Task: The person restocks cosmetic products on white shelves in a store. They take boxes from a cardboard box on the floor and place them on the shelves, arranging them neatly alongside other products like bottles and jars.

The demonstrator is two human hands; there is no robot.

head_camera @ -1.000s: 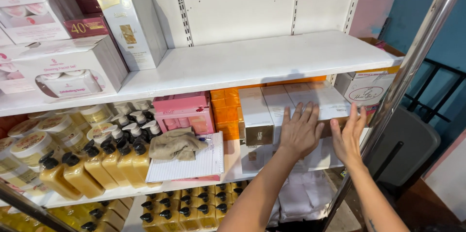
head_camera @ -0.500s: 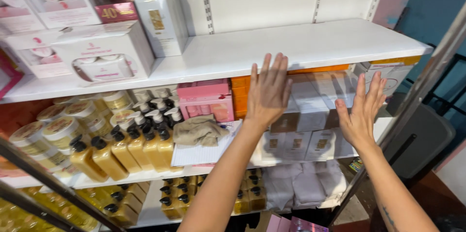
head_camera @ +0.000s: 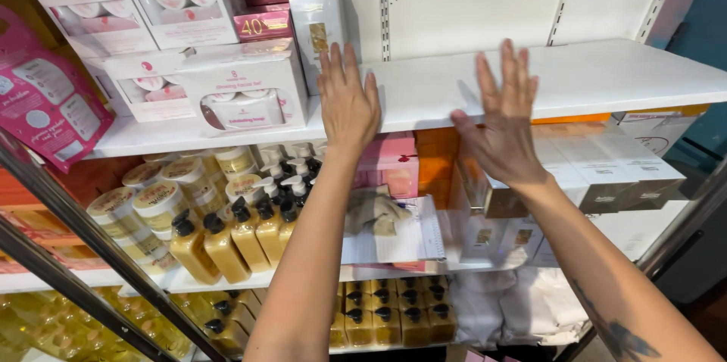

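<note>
Both my hands are raised in front of a white upper shelf [head_camera: 606,78], fingers spread, holding nothing. My left hand [head_camera: 347,101] is in front of the shelf's front edge, just right of a white windowed box [head_camera: 242,85] and below a tall white and gold box [head_camera: 318,17]. My right hand [head_camera: 503,116] hovers in front of the bare stretch of the shelf, above a row of white boxes [head_camera: 598,165] on the shelf below. Whether either hand touches the shelf is unclear.
Pink and white gift boxes [head_camera: 174,2] fill the upper left. The lower shelf carries cream jars [head_camera: 155,199], yellow pump bottles [head_camera: 227,237], a pink box [head_camera: 394,161], a crumpled cloth [head_camera: 375,210] on a notepad [head_camera: 409,237]. Metal bars [head_camera: 83,233] cross at the left.
Both hands rose from the white boxes on the lower shelf up to the upper shelf. My left hand shifted left toward the windowed box. The view moved closer.
</note>
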